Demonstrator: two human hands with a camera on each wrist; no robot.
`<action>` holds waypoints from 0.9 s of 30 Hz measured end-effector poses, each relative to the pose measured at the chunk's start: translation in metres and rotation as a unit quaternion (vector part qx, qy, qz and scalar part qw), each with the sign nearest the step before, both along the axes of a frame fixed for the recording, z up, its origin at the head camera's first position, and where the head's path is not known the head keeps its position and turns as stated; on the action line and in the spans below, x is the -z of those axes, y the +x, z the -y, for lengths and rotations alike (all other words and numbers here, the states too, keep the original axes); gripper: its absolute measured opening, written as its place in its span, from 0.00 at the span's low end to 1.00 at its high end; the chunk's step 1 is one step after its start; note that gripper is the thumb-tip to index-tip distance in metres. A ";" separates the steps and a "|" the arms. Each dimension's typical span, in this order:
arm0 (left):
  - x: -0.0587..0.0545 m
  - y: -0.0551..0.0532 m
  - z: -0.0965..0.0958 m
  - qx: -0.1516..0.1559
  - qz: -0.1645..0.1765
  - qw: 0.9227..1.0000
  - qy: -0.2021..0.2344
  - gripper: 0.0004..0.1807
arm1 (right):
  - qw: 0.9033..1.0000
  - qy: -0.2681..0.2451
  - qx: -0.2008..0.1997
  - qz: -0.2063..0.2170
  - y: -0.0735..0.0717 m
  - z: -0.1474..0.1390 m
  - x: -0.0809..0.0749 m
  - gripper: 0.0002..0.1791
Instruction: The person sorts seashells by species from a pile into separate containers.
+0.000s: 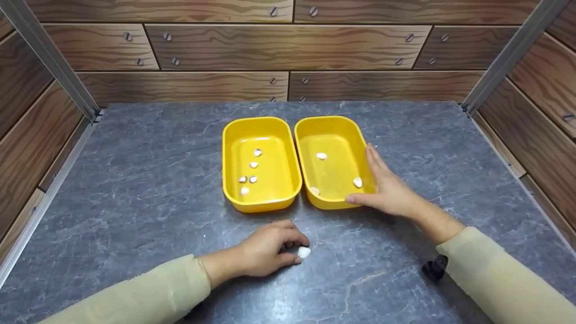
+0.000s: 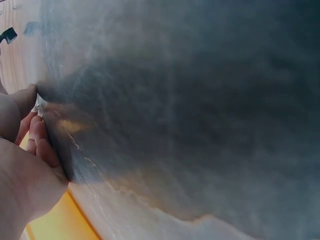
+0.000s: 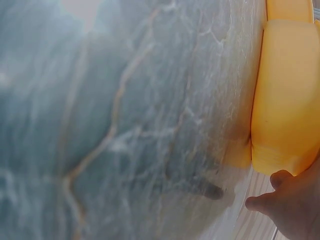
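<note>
In the head view, my left hand (image 1: 272, 247) is low over the table in front of the tubs. Thumb and index finger pinch a small white pebble-like piece (image 1: 304, 252), whose exact kind is unclear. The left wrist view shows that hand (image 2: 25, 165) at its left edge, fingertips close together. My right hand (image 1: 391, 191) rests against the near right corner of the right yellow tub (image 1: 335, 203), thumb at the front rim and straight fingers along the side. Inside that tub lie three white pieces, one being a whitish piece (image 1: 357, 182) near the thumb.
Beside it stands the left yellow tub (image 1: 263, 207), with several small white pieces, some dark-marked, such as one piece (image 1: 257, 152) at the back. Both tubs are on a grey marbled table (image 1: 157, 180). Wood-patterned walls (image 1: 288, 47) and metal posts enclose the table.
</note>
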State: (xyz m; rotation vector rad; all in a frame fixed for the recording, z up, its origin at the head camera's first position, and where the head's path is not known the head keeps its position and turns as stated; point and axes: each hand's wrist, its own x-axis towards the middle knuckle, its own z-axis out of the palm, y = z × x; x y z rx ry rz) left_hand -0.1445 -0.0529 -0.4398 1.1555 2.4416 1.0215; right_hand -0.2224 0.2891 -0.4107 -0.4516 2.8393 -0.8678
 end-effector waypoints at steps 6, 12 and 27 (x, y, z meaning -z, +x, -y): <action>0.001 0.000 -0.001 -0.002 -0.007 1.000 0.001 0.13 | 1.000 0.003 0.000 -0.001 0.000 0.000 0.001 0.75; 0.001 0.001 -0.001 -0.002 -0.014 1.000 0.008 0.11 | 1.000 0.000 -0.001 -0.003 -0.001 0.000 0.001 0.75; 0.001 0.000 -0.001 -0.001 -0.009 1.000 0.008 0.09 | 1.000 0.003 0.002 0.004 -0.001 0.000 0.001 0.75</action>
